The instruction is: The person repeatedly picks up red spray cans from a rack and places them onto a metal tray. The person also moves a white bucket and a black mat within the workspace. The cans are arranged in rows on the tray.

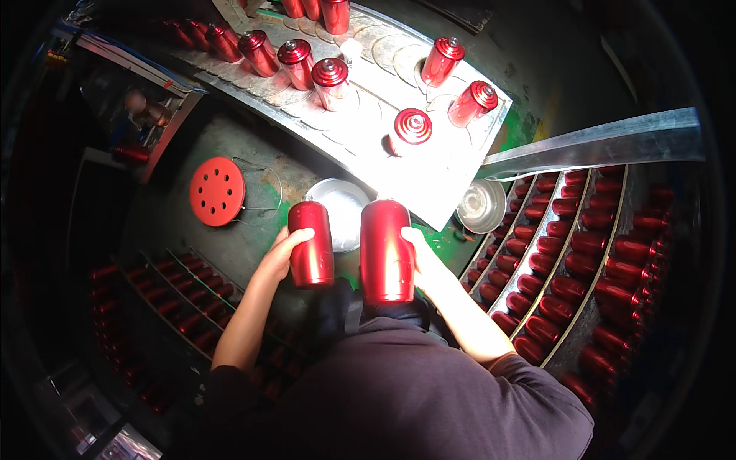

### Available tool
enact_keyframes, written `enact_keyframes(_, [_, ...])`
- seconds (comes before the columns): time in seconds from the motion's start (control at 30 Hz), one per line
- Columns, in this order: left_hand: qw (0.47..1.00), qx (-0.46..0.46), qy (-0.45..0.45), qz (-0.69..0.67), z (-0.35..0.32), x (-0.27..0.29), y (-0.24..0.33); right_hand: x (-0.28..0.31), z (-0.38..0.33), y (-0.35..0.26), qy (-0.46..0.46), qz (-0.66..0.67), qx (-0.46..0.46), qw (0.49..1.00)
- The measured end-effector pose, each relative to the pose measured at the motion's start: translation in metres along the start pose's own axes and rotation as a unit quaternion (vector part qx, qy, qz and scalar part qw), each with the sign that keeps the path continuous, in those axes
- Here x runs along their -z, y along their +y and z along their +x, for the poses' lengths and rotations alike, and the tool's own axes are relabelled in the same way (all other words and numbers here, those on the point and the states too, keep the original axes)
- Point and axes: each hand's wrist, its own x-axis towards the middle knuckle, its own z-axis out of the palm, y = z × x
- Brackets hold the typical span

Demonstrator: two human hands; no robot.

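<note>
In my left hand is a shiny red metallic bottle, its rounded bottom-like end toward me. The thumb lies across its side and the fingers wrap behind, mostly hidden. My right hand grips a second red bottle from its right side, thumb on the front. The two bottles are held side by side with a small gap between them. Behind them sits a round metal basin, partly covered by the bottles. Beyond is a brightly lit table, where red bottles with stepped tops stand upright.
Racks with rows of red bottles line the right, and more bottles lie at lower left. A round red stool stands left. A metal bowl sits by the table's corner, under a long metal strip.
</note>
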Motion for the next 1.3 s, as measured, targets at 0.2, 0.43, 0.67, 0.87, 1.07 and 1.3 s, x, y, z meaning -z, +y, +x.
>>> enact_keyframes(0.2, [0.890, -0.331, 0.133, 0.283, 0.095, -0.094, 0.027, -0.032, -0.036, -0.074, -0.068, -0.163, 0.216, 0.960])
enact_keyframes(0.43, [0.849, -0.428, 0.171, 0.258, 0.228, -0.175, 0.025, -0.061, -0.058, -0.121, 0.018, -0.250, 0.374, 0.893])
enact_keyframes(0.67, [0.851, -0.392, 0.170, 0.304, 0.296, -0.196, -0.026, -0.071, -0.066, -0.156, 0.073, -0.280, 0.449, 0.845])
enact_keyframes(0.87, [0.885, -0.339, 0.118, 0.296, 0.270, -0.202, -0.049, -0.100, -0.059, -0.172, 0.087, -0.377, 0.453, 0.803])
enact_keyframes(1.07, [0.961, -0.272, -0.055, 0.017, 0.128, -0.162, 0.074, -0.143, -0.038, -0.174, 0.026, -0.513, 0.428, 0.743])
enact_keyframes(1.3, [0.852, -0.439, -0.079, 0.274, 0.036, -0.146, 0.228, -0.194, 0.037, -0.124, -0.034, -0.655, 0.371, 0.657])
